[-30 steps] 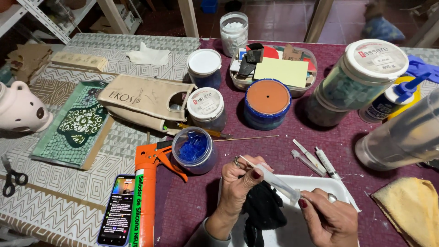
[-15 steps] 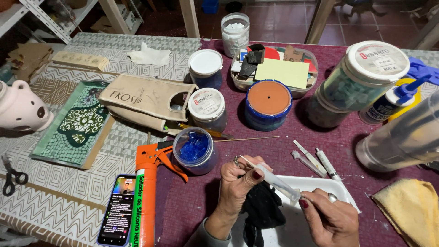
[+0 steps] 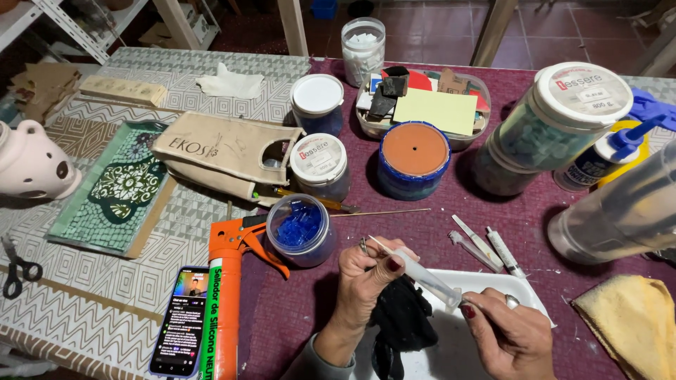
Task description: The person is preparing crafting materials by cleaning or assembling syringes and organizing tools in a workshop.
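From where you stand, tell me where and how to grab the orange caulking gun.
Grip the caulking gun around its long barrel, coming from above. It lies flat on the table, barrel pointing toward you, beside the phone. The trigger handle juts right toward the jar of blue tiles, so that end is crowded.

My hands (image 3: 436, 309) work over the white tray (image 3: 493, 281), hemmed in on the left by the blue-chip tub (image 3: 301, 229) and the orange caulking gun (image 3: 229, 281), and ahead by three loose syringes (image 3: 486, 246). I see bare maroon worktop (image 3: 436, 197) only in a narrow strip between those syringes and the terracotta-lidded pot (image 3: 414, 158). To the right, the tipped clear jar (image 3: 620, 211) and yellow cloth (image 3: 634, 324) block the way.
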